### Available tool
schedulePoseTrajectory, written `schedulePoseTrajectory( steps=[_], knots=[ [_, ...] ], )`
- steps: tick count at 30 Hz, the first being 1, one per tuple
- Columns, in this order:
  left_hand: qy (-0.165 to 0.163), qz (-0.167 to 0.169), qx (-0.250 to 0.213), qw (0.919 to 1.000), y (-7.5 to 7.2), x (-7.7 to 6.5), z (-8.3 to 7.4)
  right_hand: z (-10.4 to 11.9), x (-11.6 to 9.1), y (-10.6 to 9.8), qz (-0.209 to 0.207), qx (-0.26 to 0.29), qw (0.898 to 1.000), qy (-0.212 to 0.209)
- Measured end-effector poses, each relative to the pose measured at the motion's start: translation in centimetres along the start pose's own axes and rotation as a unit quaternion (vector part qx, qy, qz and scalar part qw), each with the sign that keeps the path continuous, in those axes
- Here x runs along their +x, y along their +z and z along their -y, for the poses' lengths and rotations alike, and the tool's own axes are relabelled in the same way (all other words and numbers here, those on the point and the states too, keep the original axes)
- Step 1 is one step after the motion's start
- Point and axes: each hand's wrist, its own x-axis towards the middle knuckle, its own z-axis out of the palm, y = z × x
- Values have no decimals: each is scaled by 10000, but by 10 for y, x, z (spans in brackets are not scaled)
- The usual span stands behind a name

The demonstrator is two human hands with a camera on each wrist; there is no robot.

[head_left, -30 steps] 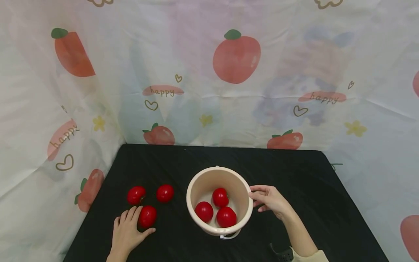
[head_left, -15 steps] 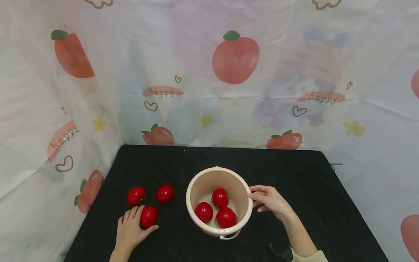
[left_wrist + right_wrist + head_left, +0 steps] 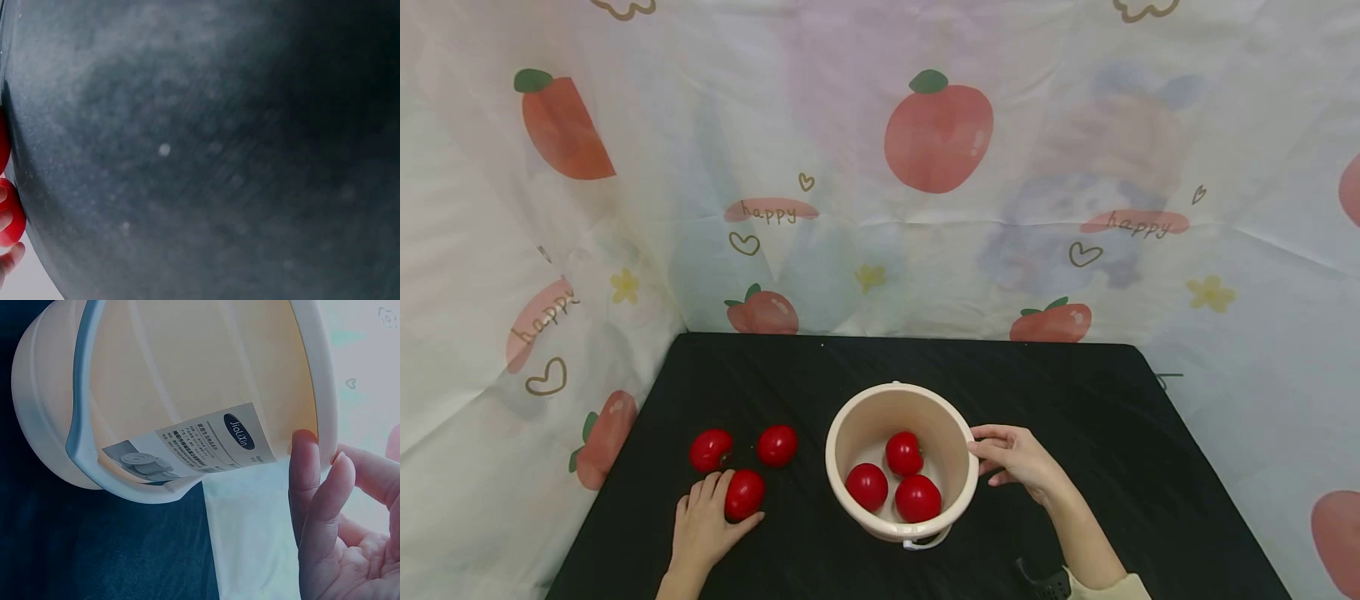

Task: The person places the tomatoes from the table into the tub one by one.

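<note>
My left hand (image 3: 706, 527) grips a red tomato (image 3: 746, 495) on the black table, fingers along its left side and thumb in front. The left wrist view catches only this tomato (image 3: 14, 219) and some fingertips at its left edge. Two more tomatoes, one on the left (image 3: 711, 451) and one on the right (image 3: 777, 446), lie just beyond the hand. A cream bucket (image 3: 838, 492) stands upright in the middle, three tomatoes inside. At its right side my right hand (image 3: 1017, 458) holds the rim (image 3: 322, 381) lightly between thumb and fingers.
Black cloth covers the table (image 3: 1075, 392). A white patterned curtain (image 3: 850, 150) hangs behind it and along both sides. The bucket's handle (image 3: 928, 542) hangs down at the front. A dark strap-like object (image 3: 1051, 586) lies by the right sleeve.
My left hand has moved slightly right, and the tomato in its grip has shifted the same way. The right hand and bucket stay in place.
</note>
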Motion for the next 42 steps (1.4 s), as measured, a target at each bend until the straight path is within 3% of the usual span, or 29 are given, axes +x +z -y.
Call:
schedulePoseTrajectory(
  steps=[6,10,14,19,25,34,42],
  knots=[
    [128,-323,94,9994,3,0,0,0,-1,0,4,31,10000,17],
    [474,-905,269,9944,6,0,-1,1,-1,0,-3,22,10000,23],
    [909,-1493,440,9836,6,2,-2,1,-1,0,4,32,10000,34],
    [1423,-2015,489,9678,-6,11,-11,1,-1,1,-36,7,10000,32],
    [1818,-2435,439,9517,-34,32,-34,1,-1,0,-11,29,10000,50],
    [2359,-2577,356,9363,-75,60,-79,0,-2,-1,25,21,10000,-32],
    [2695,-2322,178,9344,-84,70,-123,0,-3,-1,62,76,9999,-41]
  ],
)
